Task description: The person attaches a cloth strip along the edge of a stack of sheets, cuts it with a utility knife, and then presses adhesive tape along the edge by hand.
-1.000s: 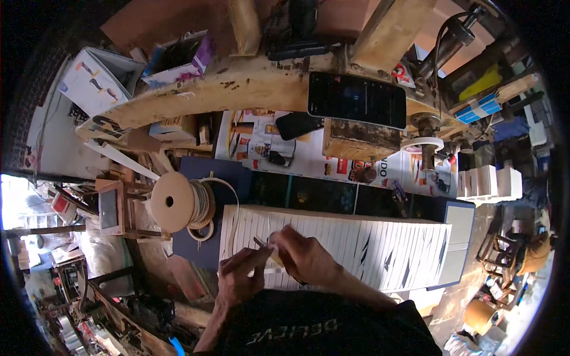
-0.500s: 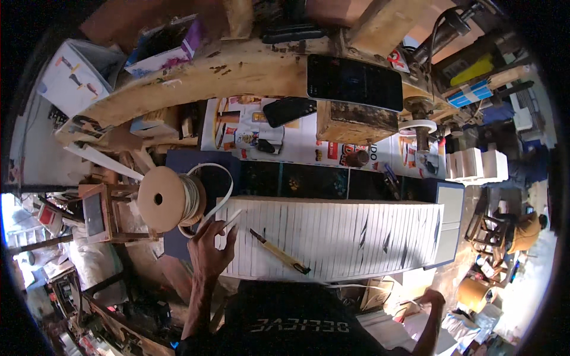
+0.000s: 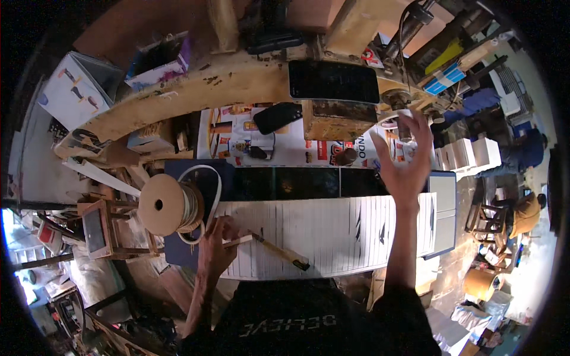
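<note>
My left hand [image 3: 212, 252] is closed with thumb and fingers pinched on a narrow white band [image 3: 239, 241]. Its short end sticks out over the left end of a long row of thin white book blocks [image 3: 332, 228]. Beside that hand stands a cardboard spool [image 3: 161, 204], and a loop of white band arches off it. Across the blocks lies a cutter knife [image 3: 282, 253] with a pale handle, apart from both hands. My right hand [image 3: 407, 169] is raised over the right part of the row, fingers spread and holding nothing I can see, in front of a metal fitting.
Behind the row, printed paper [image 3: 237, 151] carries a dark phone [image 3: 277, 118] and a wooden block [image 3: 338, 120]. Another phone [image 3: 333, 81] rests on the curved wooden beam [image 3: 237, 89]. White stacks [image 3: 469, 154] stand at right; a person [image 3: 522, 155] is farther off.
My right hand has come up from the lower right to above the row's far right side, fingers spreading. My left hand has lowered slightly, keeping its pinch on the white band.
</note>
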`<state>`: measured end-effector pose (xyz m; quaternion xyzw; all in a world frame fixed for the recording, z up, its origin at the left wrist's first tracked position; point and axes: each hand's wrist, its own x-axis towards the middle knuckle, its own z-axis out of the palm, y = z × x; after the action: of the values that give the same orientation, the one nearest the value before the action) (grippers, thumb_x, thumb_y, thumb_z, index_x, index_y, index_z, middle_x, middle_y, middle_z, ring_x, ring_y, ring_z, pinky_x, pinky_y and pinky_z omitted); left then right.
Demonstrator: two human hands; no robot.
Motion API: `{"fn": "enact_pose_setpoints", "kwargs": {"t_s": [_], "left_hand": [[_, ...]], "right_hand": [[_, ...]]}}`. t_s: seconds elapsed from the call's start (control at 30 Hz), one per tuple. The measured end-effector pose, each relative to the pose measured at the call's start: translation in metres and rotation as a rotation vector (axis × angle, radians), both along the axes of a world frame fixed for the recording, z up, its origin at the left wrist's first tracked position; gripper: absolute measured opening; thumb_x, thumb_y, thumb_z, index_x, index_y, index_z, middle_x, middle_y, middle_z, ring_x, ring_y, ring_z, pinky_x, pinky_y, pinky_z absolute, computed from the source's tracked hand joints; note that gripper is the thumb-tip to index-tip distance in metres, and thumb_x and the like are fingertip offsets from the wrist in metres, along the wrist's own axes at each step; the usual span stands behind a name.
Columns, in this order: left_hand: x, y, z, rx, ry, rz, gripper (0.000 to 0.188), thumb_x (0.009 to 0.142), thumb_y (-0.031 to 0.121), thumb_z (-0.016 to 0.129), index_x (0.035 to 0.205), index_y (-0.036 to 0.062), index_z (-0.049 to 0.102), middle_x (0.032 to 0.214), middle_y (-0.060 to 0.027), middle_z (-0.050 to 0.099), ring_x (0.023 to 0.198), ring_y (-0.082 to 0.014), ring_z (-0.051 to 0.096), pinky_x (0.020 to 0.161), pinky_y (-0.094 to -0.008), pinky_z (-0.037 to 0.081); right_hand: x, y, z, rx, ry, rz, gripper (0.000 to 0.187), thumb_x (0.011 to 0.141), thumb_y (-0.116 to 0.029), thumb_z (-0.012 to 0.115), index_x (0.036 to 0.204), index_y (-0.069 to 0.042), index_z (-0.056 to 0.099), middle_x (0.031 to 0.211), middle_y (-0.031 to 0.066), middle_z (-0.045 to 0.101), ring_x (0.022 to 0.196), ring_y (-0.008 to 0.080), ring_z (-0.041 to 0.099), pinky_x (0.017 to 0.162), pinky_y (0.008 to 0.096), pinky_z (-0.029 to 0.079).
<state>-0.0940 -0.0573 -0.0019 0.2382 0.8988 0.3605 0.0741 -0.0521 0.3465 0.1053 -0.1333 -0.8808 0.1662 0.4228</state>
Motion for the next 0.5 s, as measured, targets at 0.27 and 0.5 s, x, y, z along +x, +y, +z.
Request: {"fn": "enact_pose_setpoints", "kwargs": {"t_s": [0.27,0.5], "left_hand": [[0.030,-0.014,0.009,-0.035,0.024,0.090,0.019,0.083,0.010,0.082,0.098,0.0090,0.070,0.060,-0.0073,0.062,0.053,-0.0185,0.063,0.050,-0.0329,0.047],[0.034,-0.013,0.008,0.218,-0.178,0.343,0.018,0.085,0.002,0.076,0.102,0.0046,0.072,0.067,-0.0058,0.061,0.060,-0.0062,0.053,0.054,-0.0249,0.042]], "right_hand": [[-0.050,0.017,-0.010,0.156,-0.116,-0.014,0.112,0.080,-0.053,0.084,0.159,-0.003,0.021,0.137,0.0095,0.062,0.131,0.0358,0.046,0.111,0.0589,0.028],[-0.053,0.009,-0.010,0.272,-0.156,0.101,0.099,0.087,-0.046,0.080,0.159,-0.006,0.024,0.143,0.0086,0.061,0.133,0.0332,0.048,0.113,0.0602,0.027]]}}
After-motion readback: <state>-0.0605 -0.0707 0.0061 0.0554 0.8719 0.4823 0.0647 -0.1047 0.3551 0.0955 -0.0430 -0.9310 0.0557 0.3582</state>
